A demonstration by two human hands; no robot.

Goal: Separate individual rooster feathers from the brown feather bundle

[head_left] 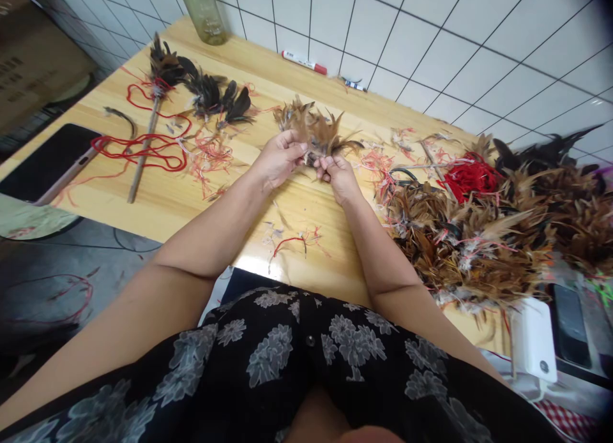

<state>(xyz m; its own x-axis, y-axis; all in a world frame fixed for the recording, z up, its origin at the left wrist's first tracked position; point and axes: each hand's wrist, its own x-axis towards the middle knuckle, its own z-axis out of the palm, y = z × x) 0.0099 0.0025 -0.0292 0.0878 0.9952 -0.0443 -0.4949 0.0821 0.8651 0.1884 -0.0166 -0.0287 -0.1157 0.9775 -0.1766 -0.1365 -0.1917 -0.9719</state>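
Both hands meet over the middle of the wooden table, at the near side of a bunch of brown feathers (322, 129). My left hand (281, 157) pinches the quill ends of the feathers between thumb and fingers. Close beside it, my right hand (336, 175) is closed with its fingertips on the same feathers. To the left lies a stick (143, 150) with dark feathers (165, 65) bound at its far end. Red cord (163, 150) loops loosely across that stick. Another bunch of black feathers (211, 93) rests between the stick and my hands.
A large heap of brown feathers (479, 239) covers the right side, with a red cord bundle (472, 178) behind. A phone (48, 159) lies at the left edge. Markers (304, 62) and a bottle (204, 15) stand along the tiled wall. A white device (535, 337) is at lower right.
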